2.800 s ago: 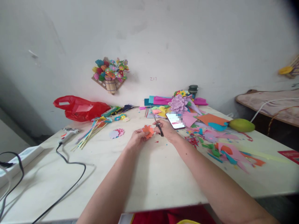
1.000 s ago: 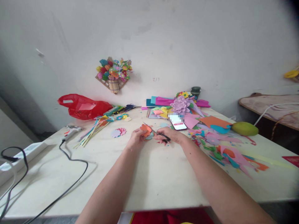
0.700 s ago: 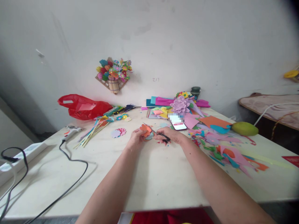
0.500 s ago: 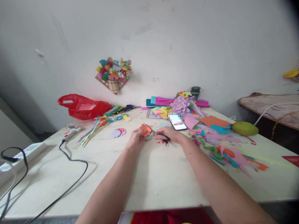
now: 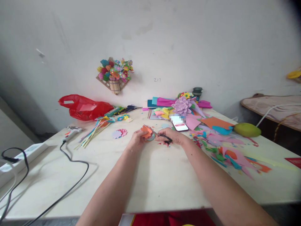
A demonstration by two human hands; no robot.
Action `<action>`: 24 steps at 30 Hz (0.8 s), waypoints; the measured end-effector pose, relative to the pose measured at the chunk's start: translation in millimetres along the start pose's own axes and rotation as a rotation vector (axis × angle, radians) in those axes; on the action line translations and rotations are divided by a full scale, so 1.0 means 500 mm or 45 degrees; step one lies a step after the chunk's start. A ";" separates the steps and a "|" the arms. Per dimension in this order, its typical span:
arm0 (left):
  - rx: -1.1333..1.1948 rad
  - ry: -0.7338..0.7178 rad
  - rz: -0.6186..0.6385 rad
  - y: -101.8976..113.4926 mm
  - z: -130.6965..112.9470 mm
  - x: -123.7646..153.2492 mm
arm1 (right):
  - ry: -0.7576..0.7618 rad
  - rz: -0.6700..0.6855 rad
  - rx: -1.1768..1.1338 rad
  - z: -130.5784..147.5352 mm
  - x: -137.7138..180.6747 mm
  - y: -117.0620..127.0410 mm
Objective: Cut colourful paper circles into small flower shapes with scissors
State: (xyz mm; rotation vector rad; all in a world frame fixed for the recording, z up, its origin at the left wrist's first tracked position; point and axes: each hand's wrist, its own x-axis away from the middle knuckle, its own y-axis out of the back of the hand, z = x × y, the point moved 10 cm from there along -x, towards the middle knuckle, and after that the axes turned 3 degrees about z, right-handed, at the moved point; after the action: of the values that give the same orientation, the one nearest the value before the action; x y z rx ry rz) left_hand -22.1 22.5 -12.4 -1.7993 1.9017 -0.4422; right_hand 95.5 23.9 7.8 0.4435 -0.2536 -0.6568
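At frame centre, the left hand pinches an orange flower-shaped cutout; the right hand grips black-handled scissors at its edge. Neat snipping likely calls for turning the cutout, not the scissors.

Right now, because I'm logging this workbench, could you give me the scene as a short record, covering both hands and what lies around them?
Left hand: holds orange flower
Right hand: holds scissors
Overlap: scissors cross the orange flower in view; exact contact unclear
Beside right hand: phone, screen lit
Far left: red bag, power strip
Right side: cut scraps, orange sheet
Wall: bouquet
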 end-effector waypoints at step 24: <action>0.060 0.095 -0.030 0.003 0.009 0.004 | 0.032 0.045 -0.034 -0.021 -0.012 -0.005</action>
State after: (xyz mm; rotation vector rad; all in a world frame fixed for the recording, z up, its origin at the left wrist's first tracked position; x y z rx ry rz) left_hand -21.1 20.9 -17.3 -1.8001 1.9050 -0.5647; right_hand 93.4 29.4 -3.1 0.4202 -0.2282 -0.6196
